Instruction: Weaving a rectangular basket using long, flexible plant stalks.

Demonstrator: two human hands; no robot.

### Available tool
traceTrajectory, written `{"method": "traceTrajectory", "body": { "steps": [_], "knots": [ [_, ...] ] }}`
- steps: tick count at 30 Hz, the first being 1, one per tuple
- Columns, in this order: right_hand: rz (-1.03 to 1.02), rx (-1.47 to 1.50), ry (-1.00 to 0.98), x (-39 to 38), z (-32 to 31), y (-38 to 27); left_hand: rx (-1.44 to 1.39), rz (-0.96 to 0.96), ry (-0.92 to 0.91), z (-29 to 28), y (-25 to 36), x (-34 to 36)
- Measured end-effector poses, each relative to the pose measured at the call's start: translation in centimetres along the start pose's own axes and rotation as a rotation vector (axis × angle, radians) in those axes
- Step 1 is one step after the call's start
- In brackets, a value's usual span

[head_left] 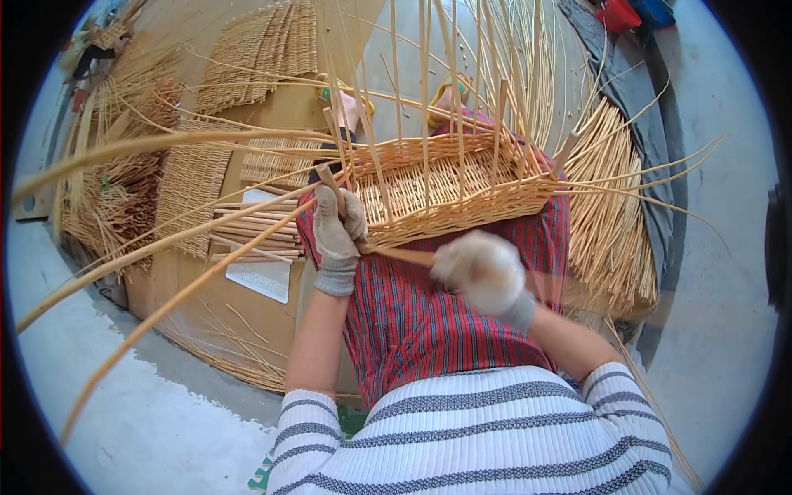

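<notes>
A rectangular wicker basket [470, 202] rests across my lap on a red striped apron [445, 322]. Tall thin stakes rise from its walls, and short wooden posts stand at its corners. My left hand [337, 227], in a pale work glove, is closed around the near left corner, beside a corner post [328, 176]. My right hand [483, 272], also gloved and smeared by motion, is closed on a willow strand [400, 254] that runs from this corner. The strand is pulled out to the right below the basket's near wall.
Long rods [165, 239] stick out left from the basket. Woven panels [194, 186], short sticks [264, 235] and a paper sheet [260, 280] lie at left. A rod bundle [610, 214] lies at right on dark cloth. Far right stands a red bucket [617, 15].
</notes>
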State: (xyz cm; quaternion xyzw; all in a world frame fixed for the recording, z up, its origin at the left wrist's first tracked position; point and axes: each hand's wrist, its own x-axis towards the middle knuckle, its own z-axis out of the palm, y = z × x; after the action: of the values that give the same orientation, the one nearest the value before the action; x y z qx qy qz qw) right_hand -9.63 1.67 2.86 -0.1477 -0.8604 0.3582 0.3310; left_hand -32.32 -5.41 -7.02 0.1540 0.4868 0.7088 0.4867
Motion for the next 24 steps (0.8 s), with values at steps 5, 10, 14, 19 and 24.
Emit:
{"method": "traceTrajectory", "body": {
  "steps": [5,10,14,19,24],
  "knots": [
    [1.099,0.626,0.359,0.4,0.8,6.7,-0.139,0.015,-0.11,-0.7,0.6,-0.2],
    [0.899,0.696,0.665,-3.4,1.7,8.6,0.307,0.019,-0.236,-1.7,1.7,-1.5],
    [0.773,0.731,0.692,0.0,1.8,6.6,0.206,-0.085,-0.183,-1.1,0.8,-2.3],
    [0.099,-0.228,-0.017,12.2,5.1,2.9,0.288,-0.08,0.08,-0.2,-0.7,-2.3],
    [0.149,0.216,0.198,9.2,4.3,4.3,0.251,-0.069,0.111,-0.1,-0.3,-2.6]
  ]
}}
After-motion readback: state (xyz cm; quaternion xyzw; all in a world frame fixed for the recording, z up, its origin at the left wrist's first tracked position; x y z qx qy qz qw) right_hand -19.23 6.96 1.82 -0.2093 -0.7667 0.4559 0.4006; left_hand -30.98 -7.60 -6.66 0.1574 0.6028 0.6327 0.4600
